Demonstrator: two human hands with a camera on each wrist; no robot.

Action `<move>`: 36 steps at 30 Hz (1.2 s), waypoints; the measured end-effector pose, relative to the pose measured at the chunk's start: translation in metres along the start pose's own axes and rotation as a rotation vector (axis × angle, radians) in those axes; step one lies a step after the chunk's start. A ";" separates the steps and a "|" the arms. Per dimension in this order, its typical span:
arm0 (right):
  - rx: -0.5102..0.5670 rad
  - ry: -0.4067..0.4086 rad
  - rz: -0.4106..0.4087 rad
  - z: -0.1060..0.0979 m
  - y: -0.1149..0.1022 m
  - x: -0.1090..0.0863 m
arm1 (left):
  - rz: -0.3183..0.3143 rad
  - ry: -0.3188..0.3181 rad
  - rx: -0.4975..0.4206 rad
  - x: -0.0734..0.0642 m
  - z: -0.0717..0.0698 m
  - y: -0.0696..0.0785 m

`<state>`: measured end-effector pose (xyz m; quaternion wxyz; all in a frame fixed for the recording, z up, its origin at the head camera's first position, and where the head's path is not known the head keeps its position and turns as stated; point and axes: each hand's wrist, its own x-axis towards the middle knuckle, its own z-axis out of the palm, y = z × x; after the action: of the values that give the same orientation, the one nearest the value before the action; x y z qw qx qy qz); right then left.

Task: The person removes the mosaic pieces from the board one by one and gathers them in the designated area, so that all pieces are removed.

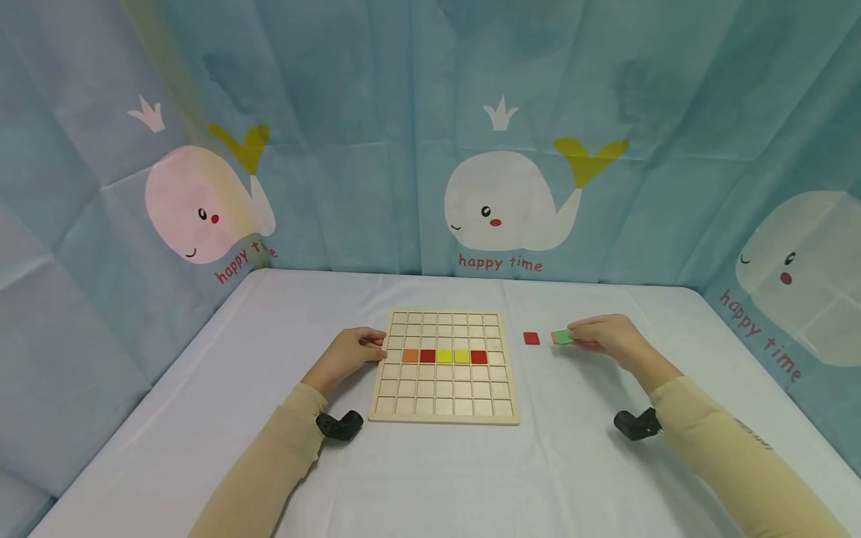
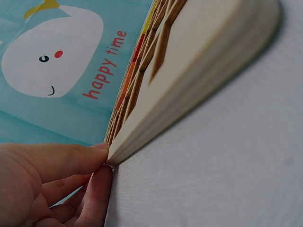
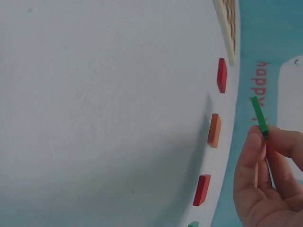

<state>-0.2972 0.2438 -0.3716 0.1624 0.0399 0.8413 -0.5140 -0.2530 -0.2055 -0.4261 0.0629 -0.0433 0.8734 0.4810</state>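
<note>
A square wooden grid board (image 1: pixel 444 420) lies on the white table, with orange, red and yellow tiles in one row. My left hand (image 1: pixel 350 355) is at its left edge; in the left wrist view the thumb and fingertips (image 2: pixel 100 153) hold the rim. Right of the board, my right hand (image 1: pixel 608 336) pinches a thin green tile (image 3: pixel 259 116) between thumb and fingers, raised above the table. An orange tile (image 3: pixel 214 130) lies below it, partly covered by the green one in the head view. A red tile (image 1: pixel 531 338) lies between board and hand.
Another red tile (image 3: pixel 201 190) and part of a green tile (image 3: pixel 193 224) lie further along the table in the right wrist view. A blue curtain (image 1: pixel 377 149) with whale prints surrounds the table. Black devices (image 1: pixel 339 425) are on both wrists.
</note>
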 end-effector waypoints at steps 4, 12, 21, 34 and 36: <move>0.003 0.012 0.034 -0.004 0.001 -0.001 | 0.000 0.001 -0.002 0.000 0.000 0.000; 0.098 -0.001 0.052 -0.016 0.004 -0.001 | -0.010 -0.001 0.008 -0.001 0.000 0.001; 0.139 0.038 0.097 -0.030 0.007 -0.001 | -0.021 -0.005 -0.007 -0.001 0.000 0.003; 0.160 0.131 0.156 -0.050 0.022 0.005 | -0.018 0.001 -0.012 0.000 0.000 0.001; 0.166 0.139 0.151 -0.054 0.024 0.005 | -0.016 0.000 -0.011 0.000 0.000 0.002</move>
<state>-0.3085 0.3022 -0.3708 0.1384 0.1520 0.7996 -0.5642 -0.2534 -0.2044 -0.4250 0.0664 -0.0506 0.8704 0.4851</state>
